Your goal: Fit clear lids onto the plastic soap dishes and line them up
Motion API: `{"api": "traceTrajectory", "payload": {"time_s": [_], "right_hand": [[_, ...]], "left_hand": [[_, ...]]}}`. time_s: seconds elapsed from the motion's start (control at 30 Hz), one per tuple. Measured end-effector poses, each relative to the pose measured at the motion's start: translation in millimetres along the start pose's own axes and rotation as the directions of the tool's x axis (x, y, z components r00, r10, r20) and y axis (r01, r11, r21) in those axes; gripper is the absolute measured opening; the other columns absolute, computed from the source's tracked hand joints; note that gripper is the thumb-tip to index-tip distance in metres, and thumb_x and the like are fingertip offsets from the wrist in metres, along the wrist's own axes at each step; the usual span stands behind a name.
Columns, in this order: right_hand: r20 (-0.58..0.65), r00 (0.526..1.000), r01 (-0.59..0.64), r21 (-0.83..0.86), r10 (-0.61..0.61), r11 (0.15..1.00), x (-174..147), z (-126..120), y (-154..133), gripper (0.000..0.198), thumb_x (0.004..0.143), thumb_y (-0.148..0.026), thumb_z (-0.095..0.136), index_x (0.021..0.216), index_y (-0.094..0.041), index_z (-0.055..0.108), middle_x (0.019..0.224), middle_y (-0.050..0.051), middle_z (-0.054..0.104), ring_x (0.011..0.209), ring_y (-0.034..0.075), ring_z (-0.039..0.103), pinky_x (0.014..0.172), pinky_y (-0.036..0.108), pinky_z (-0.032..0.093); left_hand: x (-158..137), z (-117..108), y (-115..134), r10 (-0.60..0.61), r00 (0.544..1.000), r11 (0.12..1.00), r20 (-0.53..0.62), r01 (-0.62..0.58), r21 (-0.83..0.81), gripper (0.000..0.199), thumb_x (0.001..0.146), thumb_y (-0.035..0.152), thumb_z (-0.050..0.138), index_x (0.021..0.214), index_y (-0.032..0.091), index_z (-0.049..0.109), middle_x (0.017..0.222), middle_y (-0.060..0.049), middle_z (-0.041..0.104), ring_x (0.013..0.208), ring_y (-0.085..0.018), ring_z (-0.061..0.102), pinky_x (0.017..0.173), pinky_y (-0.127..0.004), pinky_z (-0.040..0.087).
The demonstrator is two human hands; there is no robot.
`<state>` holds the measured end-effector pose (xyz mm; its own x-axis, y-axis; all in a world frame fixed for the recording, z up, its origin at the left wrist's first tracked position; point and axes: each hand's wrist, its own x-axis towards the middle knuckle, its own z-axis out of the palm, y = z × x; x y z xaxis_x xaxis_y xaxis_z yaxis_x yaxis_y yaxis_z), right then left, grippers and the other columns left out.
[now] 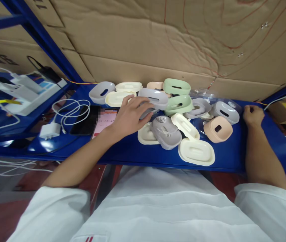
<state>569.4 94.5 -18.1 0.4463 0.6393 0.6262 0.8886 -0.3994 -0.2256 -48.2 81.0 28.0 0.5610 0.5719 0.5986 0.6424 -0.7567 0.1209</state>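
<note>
My left hand (132,113) reaches over the heap of plastic parts with its fingers spread. Its fingertips are at a grey oval tray with a slot (154,98), and another grey piece (146,113) shows partly under the fingers; whether they touch is unclear. Off to the right, my right hand (253,116) rests curled on the blue shelf, with nothing visible in it. Nearest to it is a grey slotted tray (225,112). A peach box (217,129), green slotted trays (178,105), cream lids (196,152) and a grey box with a clear cover (166,131) lie between my hands.
Left of the parts lie a phone with a lit screen (105,121), a dark phone (84,121) and a white charger (50,130) with a coiled cable. A power strip (35,95) sits farther left. Cardboard (143,43) walls the back of the blue shelf (132,153).
</note>
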Motion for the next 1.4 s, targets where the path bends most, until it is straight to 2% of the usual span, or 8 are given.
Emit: {"api": "traceTrajectory", "payload": {"time_s": [0.27,0.47,0.57,0.73,0.9,1.07,1.17,1.4], "right_hand": [[0.040,0.974,-0.218,-0.069,0.221,0.973,18.1,-6.5,-29.9,0.035,0.079,-0.007,0.073,0.111,0.006,0.081,0.103,0.033,0.076,0.091,0.029,0.064,0.082,0.045,0.040],[0.024,0.979,0.191,0.252,-0.204,0.949,-8.3,-68.1,-99.3,0.032,0.103,-0.022,0.062,0.118,-0.002,0.082,0.111,0.025,0.080,0.093,0.020,0.071,0.079,0.035,0.047],[-0.011,0.805,0.548,0.399,-0.593,0.735,-53.2,-112.2,-155.2,0.031,0.107,-0.030,0.061,0.105,-0.009,0.083,0.097,0.018,0.081,0.091,0.021,0.073,0.080,0.034,0.049],[-0.063,0.336,0.785,0.570,-0.940,0.242,-134.2,-155.8,-225.2,0.034,0.107,-0.049,0.065,0.112,-0.017,0.075,0.097,0.010,0.077,0.090,0.023,0.068,0.086,0.038,0.049],[-0.039,0.145,0.853,0.511,-0.989,0.105,-184.5,-148.6,-245.1,0.064,0.098,-0.068,0.069,0.138,-0.019,0.068,0.133,0.017,0.072,0.130,0.035,0.061,0.114,0.054,0.043],[0.028,0.184,0.847,0.502,-0.982,0.173,-187.3,-135.3,-245.3,0.055,0.103,-0.045,0.072,0.153,-0.026,0.059,0.164,0.019,0.052,0.155,0.040,0.043,0.124,0.065,0.036],[0.021,0.233,0.838,0.502,-0.972,0.212,-178.2,-133.5,-243.1,0.037,0.105,-0.030,0.067,0.142,-0.024,0.067,0.164,0.018,0.053,0.155,0.037,0.047,0.124,0.060,0.041],[0.081,0.265,0.794,0.547,-0.961,0.265,-166.6,-137.6,-238.5,0.035,0.106,-0.018,0.057,0.139,-0.026,0.068,0.164,0.016,0.052,0.157,0.035,0.045,0.125,0.062,0.043]], "left_hand": [[-0.3,-0.4,-2.8,0.078,0.997,0.997,-0.025,-0.078,-0.001,0.027,0.107,0.035,0.059,0.128,0.023,0.072,0.136,-0.012,0.073,0.126,-0.030,0.068,0.117,-0.053,0.043],[-2.1,-7.2,-1.4,0.266,0.962,0.963,0.053,-0.264,-0.053,0.023,0.102,0.018,0.053,0.115,0.021,0.072,0.114,-0.009,0.077,0.105,-0.025,0.071,0.094,-0.040,0.053],[-4.0,-14.8,5.1,0.353,0.932,0.932,0.086,-0.342,-0.116,0.019,0.092,0.012,0.053,0.096,0.020,0.069,0.088,-0.005,0.073,0.082,-0.022,0.068,0.078,-0.035,0.051],[-7.0,-22.6,17.8,0.404,0.909,0.911,0.104,-0.389,-0.141,0.017,0.091,0.020,0.057,0.075,0.022,0.062,0.065,-0.001,0.062,0.062,-0.019,0.059,0.062,-0.033,0.041],[-11.7,-17.3,18.4,0.390,0.897,0.918,0.208,-0.362,-0.162,0.033,0.098,0.034,0.058,0.067,0.022,0.062,0.053,0.001,0.060,0.050,-0.017,0.056,0.054,-0.032,0.032],[-14.7,-11.8,17.0,0.340,0.871,0.941,0.355,-0.314,-0.130,0.030,0.101,0.041,0.058,0.085,0.023,0.076,0.062,-0.001,0.072,0.054,-0.018,0.064,0.057,-0.031,0.034],[-13.4,-12.4,17.3,0.294,0.861,0.956,0.416,-0.271,-0.116,0.025,0.099,0.038,0.062,0.110,0.026,0.081,0.073,0.000,0.078,0.063,-0.019,0.069,0.064,-0.030,0.041],[-21.7,-21.2,30.1,0.300,0.800,0.954,0.520,-0.261,-0.149,0.017,0.097,0.030,0.076,0.112,0.023,0.079,0.107,-0.006,0.079,0.099,-0.026,0.074,0.088,-0.037,0.052]]}}
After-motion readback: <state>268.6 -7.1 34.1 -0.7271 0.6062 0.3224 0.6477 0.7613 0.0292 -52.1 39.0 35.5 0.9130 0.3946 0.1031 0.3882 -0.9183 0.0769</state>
